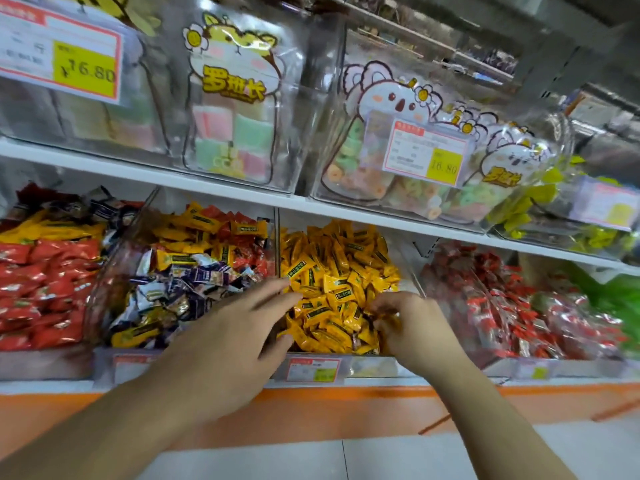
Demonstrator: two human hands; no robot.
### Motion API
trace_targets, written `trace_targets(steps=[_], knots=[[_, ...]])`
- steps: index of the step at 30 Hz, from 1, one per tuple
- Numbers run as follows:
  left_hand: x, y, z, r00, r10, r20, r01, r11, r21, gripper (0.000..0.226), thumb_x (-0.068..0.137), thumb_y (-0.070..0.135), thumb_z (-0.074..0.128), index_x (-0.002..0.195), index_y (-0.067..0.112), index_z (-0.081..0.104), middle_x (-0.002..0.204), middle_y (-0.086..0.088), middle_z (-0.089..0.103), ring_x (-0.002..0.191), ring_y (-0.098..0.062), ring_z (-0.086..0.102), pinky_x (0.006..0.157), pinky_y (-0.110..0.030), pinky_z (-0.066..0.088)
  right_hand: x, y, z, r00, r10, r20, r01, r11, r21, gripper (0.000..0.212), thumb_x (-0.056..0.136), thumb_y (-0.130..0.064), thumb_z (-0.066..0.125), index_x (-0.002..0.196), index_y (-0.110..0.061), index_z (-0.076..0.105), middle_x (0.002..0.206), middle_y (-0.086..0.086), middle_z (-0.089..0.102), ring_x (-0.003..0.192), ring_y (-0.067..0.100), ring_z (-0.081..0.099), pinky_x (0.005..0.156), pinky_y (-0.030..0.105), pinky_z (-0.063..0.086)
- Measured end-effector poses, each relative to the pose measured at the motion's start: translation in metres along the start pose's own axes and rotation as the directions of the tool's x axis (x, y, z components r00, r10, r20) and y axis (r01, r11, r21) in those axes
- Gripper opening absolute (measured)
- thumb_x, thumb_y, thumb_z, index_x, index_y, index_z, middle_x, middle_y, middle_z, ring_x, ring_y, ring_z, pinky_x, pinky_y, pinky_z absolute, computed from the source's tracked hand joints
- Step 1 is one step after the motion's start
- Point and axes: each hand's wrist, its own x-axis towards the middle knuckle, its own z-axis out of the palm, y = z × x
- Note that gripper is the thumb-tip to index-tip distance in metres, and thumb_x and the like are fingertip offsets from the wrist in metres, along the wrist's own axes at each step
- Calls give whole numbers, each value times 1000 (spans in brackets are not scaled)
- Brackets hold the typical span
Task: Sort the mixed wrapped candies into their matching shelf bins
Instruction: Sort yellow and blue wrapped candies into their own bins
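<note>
Right hand (408, 320) curls its grip into the yellow bin (332, 282), perhaps pinching candy; left hand (235, 337) hovers open. Loose wrappers could spill over that bin's front.

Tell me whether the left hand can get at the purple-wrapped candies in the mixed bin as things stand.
Probably yes. The left hand hovers open at the front edge between the mixed bin and the yellow bin, and the purple-wrapped candies lie uncovered on top just to its left. Nothing blocks the bin's open front.

Two bare forearms, no sleeves, left hand (228, 327), right hand (412, 327)
</note>
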Motion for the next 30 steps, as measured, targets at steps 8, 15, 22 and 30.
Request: trace_targets(steps=[8, 15, 22, 30], knots=[[4, -4, 8, 999, 12, -37, -10, 999, 48, 59, 103, 54, 40, 159, 42, 24, 163, 35, 2, 150, 8, 13, 112, -15, 17, 13, 6, 17, 996, 69, 60, -66, 996, -55, 15, 89, -25, 71, 99, -36, 75, 92, -11, 73, 89, 15, 69, 75, 34, 58], [3, -5, 10, 999, 29, -30, -27, 998, 64, 57, 104, 53, 40, 158, 40, 29, 163, 34, 2, 150, 8, 10, 113, -14, 15, 6, 4, 19, 984, -16, 177, 16, 1000, 2, 17, 84, -26, 84, 97, -36, 77, 98, -16, 66, 94, 12, 63, 85, 35, 56], [0, -5, 9, 998, 54, -25, -52, 997, 56, 54, 104, 52, 40, 156, 40, 34, 163, 34, 3, 138, 18, 1, 108, -9, 11, 11, 9, 24, 979, -78, 189, 83, 996, -15, 25, 86, -17, 80, 92, -42, 80, 101, -17, 62, 94, 9, 60, 86, 35, 56], [1, -6, 9, 997, 57, -45, -55, 998, 39, 47, 103, 52, 44, 149, 41, 41, 162, 33, 10, 149, 9, 12, 114, -15, 18, 0, -1, 1, 1000, 21, -12, -16, 944, 329, 13, 87, -22, 82, 78, -31, 78, 81, -9, 71, 80, 5, 65, 73, 25, 54]])
